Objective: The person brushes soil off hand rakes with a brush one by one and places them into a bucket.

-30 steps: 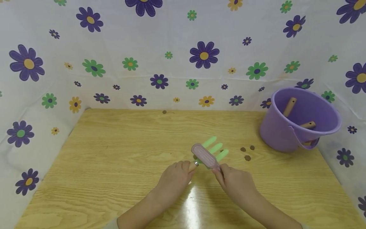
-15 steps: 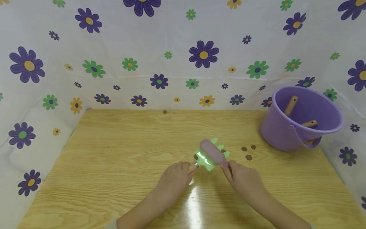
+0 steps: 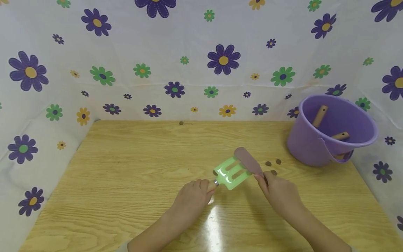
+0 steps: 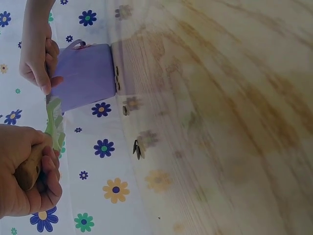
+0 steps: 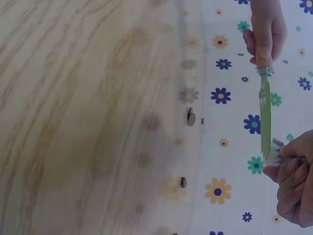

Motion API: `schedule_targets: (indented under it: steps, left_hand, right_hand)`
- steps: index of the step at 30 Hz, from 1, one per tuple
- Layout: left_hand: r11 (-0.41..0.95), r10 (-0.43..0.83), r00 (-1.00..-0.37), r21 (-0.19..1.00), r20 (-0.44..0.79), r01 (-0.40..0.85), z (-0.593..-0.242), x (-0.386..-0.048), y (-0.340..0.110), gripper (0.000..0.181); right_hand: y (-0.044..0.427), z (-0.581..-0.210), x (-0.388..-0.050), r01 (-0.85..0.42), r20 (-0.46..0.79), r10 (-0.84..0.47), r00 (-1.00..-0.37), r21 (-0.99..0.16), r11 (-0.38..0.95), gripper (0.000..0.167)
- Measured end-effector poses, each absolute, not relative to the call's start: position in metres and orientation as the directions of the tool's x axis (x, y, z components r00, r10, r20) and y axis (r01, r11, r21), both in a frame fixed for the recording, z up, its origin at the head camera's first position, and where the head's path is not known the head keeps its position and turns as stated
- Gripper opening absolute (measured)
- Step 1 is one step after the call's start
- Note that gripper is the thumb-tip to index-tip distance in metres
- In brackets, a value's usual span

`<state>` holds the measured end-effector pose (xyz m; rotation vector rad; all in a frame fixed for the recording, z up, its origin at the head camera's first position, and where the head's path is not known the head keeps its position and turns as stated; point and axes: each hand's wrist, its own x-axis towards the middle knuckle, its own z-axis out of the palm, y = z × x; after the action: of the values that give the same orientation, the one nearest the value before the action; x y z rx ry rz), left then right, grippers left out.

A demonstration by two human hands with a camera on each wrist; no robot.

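Observation:
My left hand grips the wooden handle of a green garden hand fork, held above the table with its tines pointing up and right. In the left wrist view the fingers curl round that handle. A mauve brush lies across the tine ends, its back facing up in the head view. Its handle is pinched by my right hand. White bristles show against the fork's tip in the right wrist view. Part of the tines is hidden under the brush.
A purple bucket stands at the back right of the wooden table, with wooden handles inside. Several small brown bits lie between fork and bucket. Another bit lies by the flowered cloth behind.
The brush has slid right along the fork, from near its base out to the tine ends, uncovering the green blade. My left hand and the fork have stayed nearly still.

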<state>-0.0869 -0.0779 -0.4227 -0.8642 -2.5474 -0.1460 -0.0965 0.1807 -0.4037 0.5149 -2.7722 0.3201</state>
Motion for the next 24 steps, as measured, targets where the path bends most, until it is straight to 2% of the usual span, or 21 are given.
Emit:
schedule_targets:
  steps: [4, 7, 10, 14, 19, 24]
  left_hand:
    - [0.793, 0.562, -0.682, -0.071, 0.469, 0.605, -0.423, -0.087, -0.079, 0.029]
    - [0.794, 0.561, -0.656, -0.105, 0.506, 0.598, -0.423, -0.086, -0.080, 0.031]
    - [0.797, 0.559, -0.641, -0.130, 0.526, 0.589, -0.422, -0.085, -0.081, 0.033]
    - [0.796, 0.571, -0.634, -0.162, 0.522, 0.583, -0.421, -0.085, -0.081, 0.033]
    - [0.796, 0.582, -0.663, -0.161, 0.472, 0.584, -0.421, -0.084, -0.081, 0.030]
    - [0.800, 0.579, -0.702, -0.125, 0.416, 0.586, -0.417, -0.084, -0.079, 0.026]
  right_hand:
    - [0.184, -0.397, -0.099, -0.319, 0.250, -0.264, -0.932, -0.214, 0.923, 0.033]
    - [0.187, -0.390, -0.102, -0.283, 0.215, -0.232, -0.949, -0.253, 0.925, 0.032]
    - [0.188, -0.380, -0.103, -0.280, 0.234, -0.217, -0.948, -0.286, 0.916, 0.031]
    - [0.183, -0.366, -0.100, -0.331, 0.308, -0.241, -0.920, -0.283, 0.900, 0.031]
    - [0.171, -0.362, -0.093, -0.429, 0.410, -0.319, -0.855, -0.212, 0.878, 0.027]
    - [0.156, -0.371, -0.088, -0.490, 0.449, -0.377, -0.810, -0.166, 0.856, 0.035]
